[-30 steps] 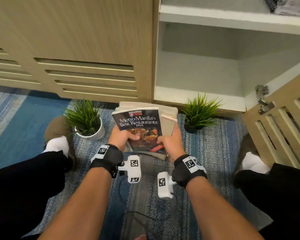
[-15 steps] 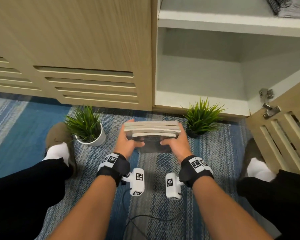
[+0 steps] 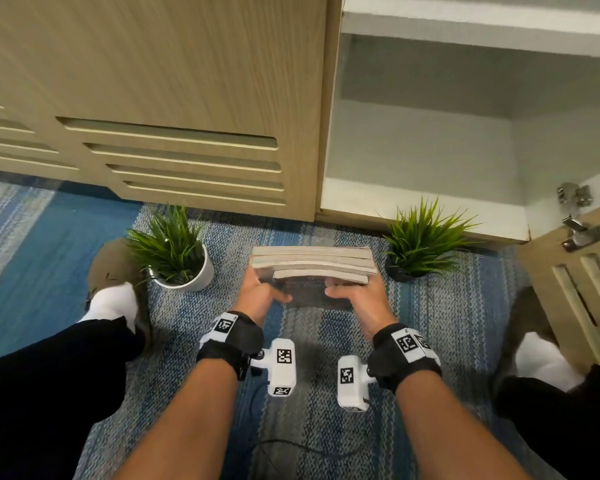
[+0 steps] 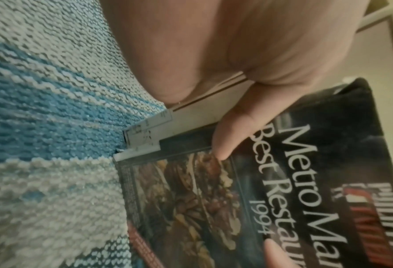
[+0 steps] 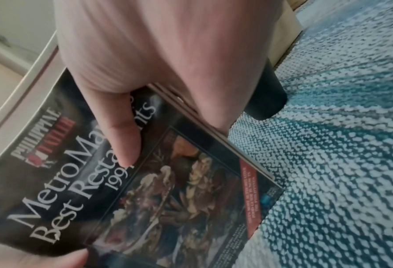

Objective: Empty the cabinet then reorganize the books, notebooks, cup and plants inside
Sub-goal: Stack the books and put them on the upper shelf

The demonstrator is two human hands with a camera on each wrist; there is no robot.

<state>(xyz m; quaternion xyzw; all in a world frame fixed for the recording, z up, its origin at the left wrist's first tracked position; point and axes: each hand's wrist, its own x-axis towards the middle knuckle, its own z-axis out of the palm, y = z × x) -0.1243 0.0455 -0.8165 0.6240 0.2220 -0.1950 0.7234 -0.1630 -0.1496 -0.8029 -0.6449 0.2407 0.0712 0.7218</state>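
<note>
A stack of several books (image 3: 313, 262) stands on edge on the striped rug (image 3: 440, 317), page edges up, in front of the cabinet. My left hand (image 3: 262, 294) grips its left side and my right hand (image 3: 355, 296) its right side. The dark front cover reads "Metro Manila's Best Restaurants 1994" (image 4: 294, 181) (image 5: 156, 190), and both thumbs press on it. The stack's lower corner meets the rug in the left wrist view. A plant in a white pot (image 3: 175, 252) stands to the left and a plant in a black pot (image 3: 421, 239) to the right.
The open white cabinet compartment (image 3: 420, 206) lies beyond the books, a shelf above it. Its slatted door (image 3: 582, 282) hangs open at the right. A closed slatted door (image 3: 174, 140) is on the left. My legs and slippered feet flank the rug. A cable runs under my forearms.
A second ago the books were tilted back with the cover facing me. They now stand upright and lower, only page edges showing from above. My hands stayed on both sides.
</note>
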